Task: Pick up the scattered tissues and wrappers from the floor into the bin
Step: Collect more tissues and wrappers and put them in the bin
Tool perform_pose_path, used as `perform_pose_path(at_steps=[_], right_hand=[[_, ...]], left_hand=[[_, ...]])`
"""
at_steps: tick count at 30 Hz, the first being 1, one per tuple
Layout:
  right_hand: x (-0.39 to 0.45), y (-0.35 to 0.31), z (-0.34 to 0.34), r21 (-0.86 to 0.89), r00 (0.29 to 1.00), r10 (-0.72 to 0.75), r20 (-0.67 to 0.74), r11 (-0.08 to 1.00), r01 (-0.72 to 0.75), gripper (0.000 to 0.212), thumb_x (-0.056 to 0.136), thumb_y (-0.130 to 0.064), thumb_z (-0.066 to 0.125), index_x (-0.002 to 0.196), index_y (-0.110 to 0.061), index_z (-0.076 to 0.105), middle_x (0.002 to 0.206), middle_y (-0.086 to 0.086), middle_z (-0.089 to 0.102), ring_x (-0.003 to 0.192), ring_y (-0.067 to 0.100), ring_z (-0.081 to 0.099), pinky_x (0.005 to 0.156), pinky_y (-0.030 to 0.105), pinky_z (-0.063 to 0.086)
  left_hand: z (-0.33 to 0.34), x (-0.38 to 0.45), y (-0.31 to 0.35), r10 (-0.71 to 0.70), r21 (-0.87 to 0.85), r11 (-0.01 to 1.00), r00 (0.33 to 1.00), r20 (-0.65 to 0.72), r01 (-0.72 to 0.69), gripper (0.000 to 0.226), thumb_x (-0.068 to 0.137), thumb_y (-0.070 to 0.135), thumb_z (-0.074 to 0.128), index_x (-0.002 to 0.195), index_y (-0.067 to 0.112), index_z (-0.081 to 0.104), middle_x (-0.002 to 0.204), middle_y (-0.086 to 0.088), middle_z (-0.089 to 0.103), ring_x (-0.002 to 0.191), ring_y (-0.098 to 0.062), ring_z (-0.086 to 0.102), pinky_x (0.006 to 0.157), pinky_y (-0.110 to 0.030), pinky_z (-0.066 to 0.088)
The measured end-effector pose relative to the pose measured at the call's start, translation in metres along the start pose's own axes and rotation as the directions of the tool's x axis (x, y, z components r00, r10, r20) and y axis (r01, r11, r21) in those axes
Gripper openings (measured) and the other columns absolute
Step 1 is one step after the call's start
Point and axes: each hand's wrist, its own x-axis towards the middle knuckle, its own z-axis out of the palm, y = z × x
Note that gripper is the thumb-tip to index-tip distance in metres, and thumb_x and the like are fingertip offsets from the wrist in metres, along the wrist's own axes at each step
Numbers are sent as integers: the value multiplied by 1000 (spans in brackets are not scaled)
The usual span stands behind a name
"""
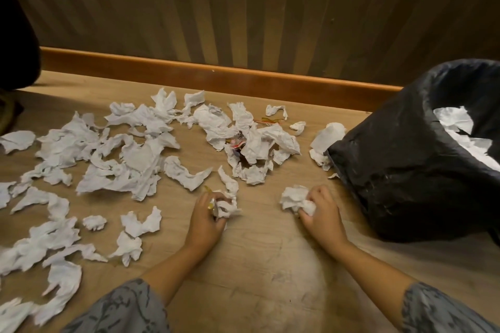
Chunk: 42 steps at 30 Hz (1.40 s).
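Several crumpled white tissues point(130, 154) lie scattered over the wooden floor point(257, 265), mostly left and centre. A pile point(257, 143) at centre back has coloured wrappers point(238, 142) mixed in. My left hand point(205, 219) is closed around a wad of tissue point(227, 208) with a bit of yellow wrapper. My right hand point(322, 211) grips another crumpled tissue point(295, 199) on the floor. The bin point(405, 176), lined with a black bag, stands at the right and holds some tissues point(457, 121).
A striped wall with an orange-brown skirting board point(216, 76) runs along the back. A dark object point(16, 43) fills the upper left corner. Two tissues point(322, 143) lie against the bin's left side.
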Motion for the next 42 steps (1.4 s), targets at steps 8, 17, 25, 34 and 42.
perform_pose_path(at_steps=[8, 17, 25, 34, 42], right_hand=[[-9, -12, 19, -330, 987, 140, -78, 930, -158, 34, 85, -47, 50, 107, -29, 69, 143, 6, 44, 133, 30, 32, 105, 51, 25], [-14, -19, 40, 76, 985, -131, 113, 990, 122, 33, 79, -20, 76, 108, -15, 61, 142, -3, 41, 134, 18, 37, 106, 45, 40], [60, -62, 62, -115, 910, -268, 317, 941, 317, 77, 76, -18, 73, 144, -27, 38, 156, -7, 28, 144, 18, 17, 117, 38, 14], [36, -39, 70, -112, 900, -329, 286, 921, 373, 50, 71, -23, 70, 119, -14, 60, 110, 6, 53, 105, 25, 46, 87, 40, 49], [4, 8, 15, -147, 958, -254, 135, 951, 273, 24, 83, -30, 73, 84, -9, 59, 97, 4, 52, 94, 17, 46, 77, 18, 34]], left_hand=[[-41, 40, 1, -177, -85, 983, 951, -253, 161, 33, 72, -3, 61, 101, 12, 56, 106, -5, 56, 101, -19, 55, 84, -14, 42], [-26, 54, -9, -224, 398, 896, 974, 21, 198, 101, 63, 86, 48, 138, 19, 42, 160, 4, -18, 147, -22, -13, 117, -42, -5], [6, 45, -6, -90, 276, 956, 994, -56, 102, 49, 99, 41, 37, 79, 14, 72, 149, -8, 41, 142, -23, 22, 113, -34, 23], [24, 25, 1, 128, 324, 937, 991, 29, -131, 45, 86, 15, 47, 129, 25, 54, 133, -2, 52, 127, -23, 41, 106, -45, 37], [23, -10, -1, 245, 330, 901, 958, 151, -282, 40, 79, 54, 63, 98, 19, 60, 128, -4, 50, 128, -19, 40, 101, -32, 39]])
